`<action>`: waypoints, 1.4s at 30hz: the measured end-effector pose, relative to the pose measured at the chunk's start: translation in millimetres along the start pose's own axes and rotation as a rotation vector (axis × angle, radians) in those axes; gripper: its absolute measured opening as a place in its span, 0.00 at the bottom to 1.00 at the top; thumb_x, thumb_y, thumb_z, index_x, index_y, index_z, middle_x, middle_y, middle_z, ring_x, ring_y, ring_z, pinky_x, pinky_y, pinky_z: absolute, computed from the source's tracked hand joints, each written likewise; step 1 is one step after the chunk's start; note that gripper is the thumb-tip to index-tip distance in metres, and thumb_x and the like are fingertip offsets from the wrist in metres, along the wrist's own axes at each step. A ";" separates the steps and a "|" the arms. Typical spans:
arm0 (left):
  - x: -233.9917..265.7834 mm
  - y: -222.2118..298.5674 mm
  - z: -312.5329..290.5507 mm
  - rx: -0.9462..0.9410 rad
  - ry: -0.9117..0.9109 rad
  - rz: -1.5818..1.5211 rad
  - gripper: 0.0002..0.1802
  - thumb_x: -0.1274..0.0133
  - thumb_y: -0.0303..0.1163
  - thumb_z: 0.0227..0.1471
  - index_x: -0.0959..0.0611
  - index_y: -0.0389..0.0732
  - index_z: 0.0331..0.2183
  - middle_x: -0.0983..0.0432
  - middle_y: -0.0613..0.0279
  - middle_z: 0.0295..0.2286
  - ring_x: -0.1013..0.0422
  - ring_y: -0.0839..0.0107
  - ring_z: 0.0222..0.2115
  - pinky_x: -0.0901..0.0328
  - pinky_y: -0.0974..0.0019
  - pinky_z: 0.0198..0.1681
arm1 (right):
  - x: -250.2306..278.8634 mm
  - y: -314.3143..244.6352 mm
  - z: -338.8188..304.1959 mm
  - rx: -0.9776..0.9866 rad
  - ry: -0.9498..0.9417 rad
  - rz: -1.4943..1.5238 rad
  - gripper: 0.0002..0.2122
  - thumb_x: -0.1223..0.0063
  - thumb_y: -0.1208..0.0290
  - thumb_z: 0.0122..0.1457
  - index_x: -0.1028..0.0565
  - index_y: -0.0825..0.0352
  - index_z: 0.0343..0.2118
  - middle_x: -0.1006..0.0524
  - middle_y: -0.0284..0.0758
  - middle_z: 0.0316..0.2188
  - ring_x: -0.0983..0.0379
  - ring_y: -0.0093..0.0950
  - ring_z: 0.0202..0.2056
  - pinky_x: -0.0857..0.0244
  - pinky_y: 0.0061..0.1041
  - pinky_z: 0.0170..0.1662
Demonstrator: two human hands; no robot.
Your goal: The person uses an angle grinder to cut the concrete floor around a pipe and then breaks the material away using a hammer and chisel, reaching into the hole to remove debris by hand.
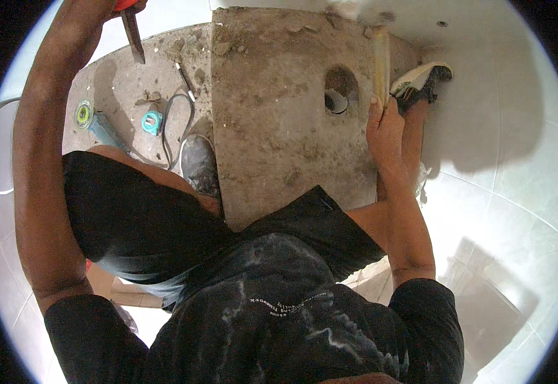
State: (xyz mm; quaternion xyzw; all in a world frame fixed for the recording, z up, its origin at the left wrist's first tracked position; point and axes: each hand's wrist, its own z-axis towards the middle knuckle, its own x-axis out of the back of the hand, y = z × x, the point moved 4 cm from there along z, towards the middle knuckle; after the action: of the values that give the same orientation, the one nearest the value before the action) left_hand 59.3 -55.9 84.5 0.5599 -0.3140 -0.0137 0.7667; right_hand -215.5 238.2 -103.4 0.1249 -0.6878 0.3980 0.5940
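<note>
1. Watching from my end: left hand (107, 11) at the upper-left edge, partly cut off; fingers look curled round the red handle (124, 4) of a flat, dark metal blade (133, 38).
2. Blade points down over the dusty floor (109, 80) left of the slab; I can't tell if the tip touches.
3. Right hand (386, 125) wrapped firmly round the lower end of a pale yellowish wooden tool handle (381, 67), thumb along it; no gap in the grip that I can see. Handle runs upward, right of the hole; dark far end blurred.
4. Under it, a rough grey-brown concrete slab (272, 121) with a round hole (349, 78), a pale pipe end (336, 101) inside.
5. Floor left of slab: round-cornered teal tape measure (152, 121), white-and-black pen (186, 82), dark looped cord (191, 121), teal power tool (105, 131) with yellow-green disc (83, 115).
6. Dark grey shoe (199, 163) beside slab's left edge.
</note>
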 end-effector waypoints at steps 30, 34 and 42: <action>10.7 0.8 0.4 -0.106 0.023 -0.020 0.20 0.50 0.40 0.61 0.29 0.35 0.46 0.31 0.62 0.27 0.32 0.73 0.25 0.31 0.68 0.30 | -2.1 -8.9 11.5 0.126 -0.099 -0.335 0.21 0.58 0.57 0.65 0.27 0.75 0.40 0.24 0.60 0.34 0.27 0.56 0.43 0.35 0.51 0.48; 17.7 4.9 2.7 -0.143 -0.025 0.021 0.19 0.50 0.41 0.61 0.28 0.35 0.44 0.31 0.62 0.26 0.32 0.74 0.25 0.31 0.68 0.30 | -42.2 71.5 30.1 0.004 -0.558 -0.482 0.22 0.60 0.55 0.65 0.27 0.75 0.42 0.23 0.60 0.36 0.28 0.56 0.45 0.37 0.50 0.52; 4.4 0.0 3.4 -0.101 0.004 0.057 0.19 0.53 0.40 0.62 0.30 0.35 0.46 0.33 0.61 0.27 0.33 0.74 0.24 0.32 0.67 0.29 | 11.7 -22.4 15.4 0.055 -0.040 -0.347 0.23 0.59 0.54 0.64 0.25 0.74 0.43 0.23 0.59 0.36 0.27 0.56 0.44 0.36 0.48 0.52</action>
State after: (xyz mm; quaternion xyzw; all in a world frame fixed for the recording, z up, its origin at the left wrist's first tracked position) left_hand 61.1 -60.3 87.1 0.5112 -0.3273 -0.0068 0.7947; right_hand -215.2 216.5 -83.4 0.2660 -0.6564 0.3056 0.6364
